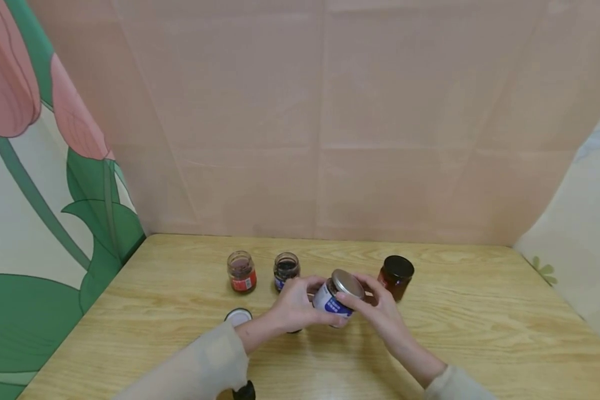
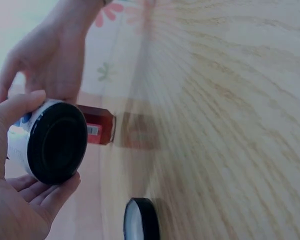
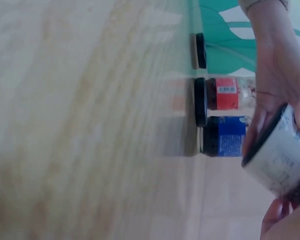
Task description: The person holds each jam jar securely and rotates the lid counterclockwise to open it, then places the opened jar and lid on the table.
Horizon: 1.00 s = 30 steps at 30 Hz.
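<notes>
Labelled jar (image 1: 327,300) held tilted above bench (image 1: 480,328), left hand (image 1: 299,304) fingers curled round body, right hand (image 1: 382,306) fingers pinching lid (image 1: 349,283); likely stiff, weighty, slick, breakable, best gripped round label.

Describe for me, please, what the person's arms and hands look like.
The left sleeve and right sleeve are both long and pale cream or beige, ending near the wrists. The left hand and right hand are bare, with no gloves. A small black object shows beside the left sleeve; I cannot tell whether it is worn.
</notes>
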Each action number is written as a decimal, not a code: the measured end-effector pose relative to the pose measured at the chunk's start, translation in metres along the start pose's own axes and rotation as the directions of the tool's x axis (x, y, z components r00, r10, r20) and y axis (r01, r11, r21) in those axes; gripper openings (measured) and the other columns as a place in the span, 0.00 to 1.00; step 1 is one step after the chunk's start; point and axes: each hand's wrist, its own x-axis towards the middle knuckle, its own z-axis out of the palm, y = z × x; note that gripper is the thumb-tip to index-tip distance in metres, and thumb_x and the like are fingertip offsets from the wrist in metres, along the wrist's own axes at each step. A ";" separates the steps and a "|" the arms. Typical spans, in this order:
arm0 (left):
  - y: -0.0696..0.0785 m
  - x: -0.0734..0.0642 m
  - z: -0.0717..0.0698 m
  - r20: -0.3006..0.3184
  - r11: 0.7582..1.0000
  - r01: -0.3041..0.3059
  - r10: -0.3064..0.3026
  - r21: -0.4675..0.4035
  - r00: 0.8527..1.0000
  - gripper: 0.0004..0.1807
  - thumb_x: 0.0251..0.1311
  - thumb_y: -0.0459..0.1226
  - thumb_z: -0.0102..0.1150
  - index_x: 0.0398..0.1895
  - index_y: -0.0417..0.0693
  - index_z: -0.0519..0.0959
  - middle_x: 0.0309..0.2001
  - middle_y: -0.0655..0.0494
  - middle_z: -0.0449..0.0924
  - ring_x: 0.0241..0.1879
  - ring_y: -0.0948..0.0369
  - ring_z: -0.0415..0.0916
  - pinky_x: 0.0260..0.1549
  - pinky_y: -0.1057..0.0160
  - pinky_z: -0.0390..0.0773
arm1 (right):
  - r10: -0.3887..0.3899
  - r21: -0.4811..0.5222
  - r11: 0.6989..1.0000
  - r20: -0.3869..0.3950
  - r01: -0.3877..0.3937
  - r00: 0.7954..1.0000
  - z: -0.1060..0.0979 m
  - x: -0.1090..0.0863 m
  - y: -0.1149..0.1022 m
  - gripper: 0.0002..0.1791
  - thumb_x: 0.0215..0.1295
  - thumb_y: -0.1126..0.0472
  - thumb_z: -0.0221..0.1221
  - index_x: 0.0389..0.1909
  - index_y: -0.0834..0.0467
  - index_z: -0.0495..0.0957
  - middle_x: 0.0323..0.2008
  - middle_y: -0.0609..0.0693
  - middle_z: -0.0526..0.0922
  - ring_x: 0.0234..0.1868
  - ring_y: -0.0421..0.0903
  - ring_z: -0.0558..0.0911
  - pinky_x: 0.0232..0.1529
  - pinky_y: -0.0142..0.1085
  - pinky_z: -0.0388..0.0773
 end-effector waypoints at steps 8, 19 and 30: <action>-0.004 -0.002 -0.001 0.032 0.999 -0.007 0.008 -0.036 0.999 0.35 0.36 0.46 0.78 0.52 0.46 0.79 0.44 0.57 0.84 0.42 0.64 0.80 0.41 0.67 0.78 | -0.017 0.016 1.000 0.030 0.017 0.999 -0.006 0.000 -0.004 0.28 0.61 0.59 0.59 0.64 0.58 0.70 0.59 0.56 0.71 0.54 0.51 0.72 0.51 0.37 0.71; -0.005 -0.002 0.001 0.021 1.000 0.013 -0.012 -0.020 1.000 0.35 0.35 0.47 0.79 0.51 0.47 0.79 0.43 0.58 0.84 0.42 0.63 0.80 0.40 0.67 0.79 | -0.058 -0.027 0.998 0.021 0.058 0.998 -0.010 0.000 -0.002 0.28 0.62 0.60 0.59 0.64 0.55 0.71 0.56 0.55 0.70 0.53 0.48 0.69 0.50 0.37 0.69; -0.005 -0.001 0.001 -0.046 0.999 0.040 -0.039 0.024 0.998 0.38 0.35 0.47 0.80 0.54 0.43 0.78 0.42 0.54 0.83 0.40 0.63 0.78 0.38 0.66 0.78 | -0.089 0.038 0.995 -0.012 0.089 0.996 -0.012 0.002 -0.001 0.27 0.59 0.65 0.59 0.61 0.62 0.69 0.48 0.50 0.74 0.47 0.38 0.72 0.46 0.29 0.72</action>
